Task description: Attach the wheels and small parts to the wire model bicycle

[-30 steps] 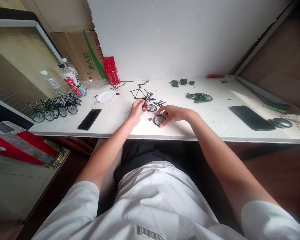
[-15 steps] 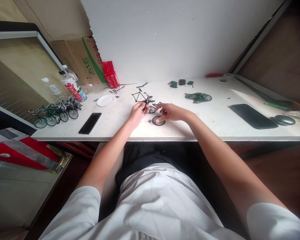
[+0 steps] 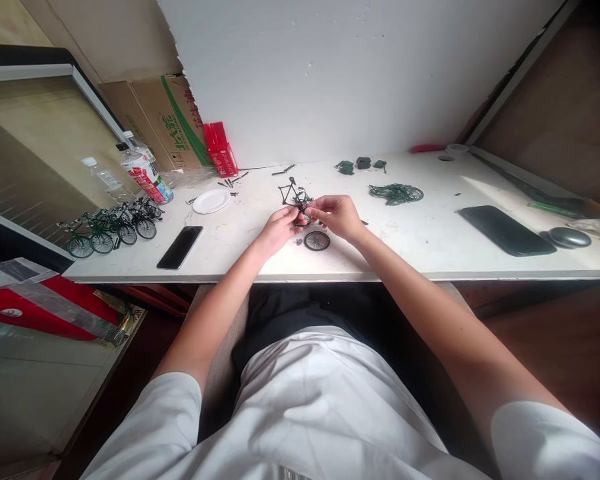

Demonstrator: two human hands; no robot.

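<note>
My left hand pinches a dark miniature bicycle frame just above the tabletop. The frame's seat end points up and away from me, and its lower end is partly hidden by my fingers. My right hand is closed at the near side of the frame, thumb and index finger pressed together; what sits between them is too small to make out. Directly below the hands a loose black spoked wheel lies flat on the white table. Beside it rests a tiny dark part.
Several assembled miniature bicycles stand at the left, near bottles and a phone. Behind are a paper plate and a red box. Green bicycle parts and a dark flat case lie to the right.
My right hand has moved up and left from above the loose wheel to the bicycle frame, uncovering the wheel. The frame has tilted and shifted slightly right in my left hand.
</note>
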